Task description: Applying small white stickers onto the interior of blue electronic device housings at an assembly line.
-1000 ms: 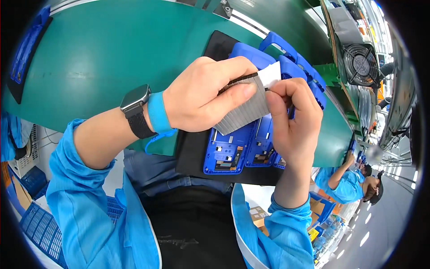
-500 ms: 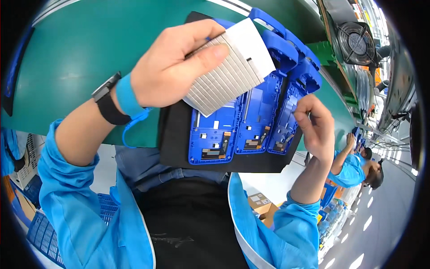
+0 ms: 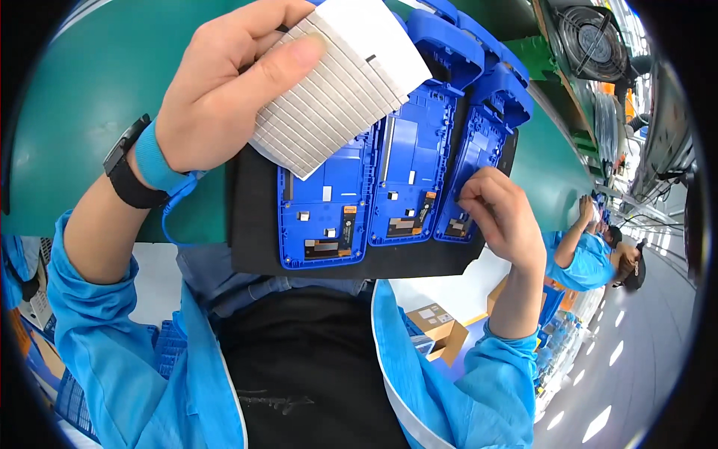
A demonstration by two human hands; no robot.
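Observation:
My left hand (image 3: pixel 213 93) is closed on a white backing sheet of silver-grey strips (image 3: pixel 321 105), thumb on top, tilted over the far part of the housings. Beneath it lie three open blue plastic housings side by side: the left housing (image 3: pixel 318 198), the middle housing (image 3: pixel 411 161) and the right housing (image 3: pixel 482 138). Small white pads and a dark flex circuit with orange ends show inside the left and middle ones. Over the near end of the right housing, my right hand (image 3: pixel 508 217) has thumb and forefinger pinched together. Whatever sits between those fingertips is too small to make out.
A black mat (image 3: pixel 254 217) lies under the housings on the green table (image 3: pixel 82 127). At the far right stands a round fan (image 3: pixel 593 45). Below the table edge is an open cardboard box (image 3: pixel 441 329). Another person (image 3: pixel 576 262) sits farther along on the right.
My right hand has come down to the near end of the right housing, still pinched. The sheet and my left hand have shifted left in the view, as have the housings.

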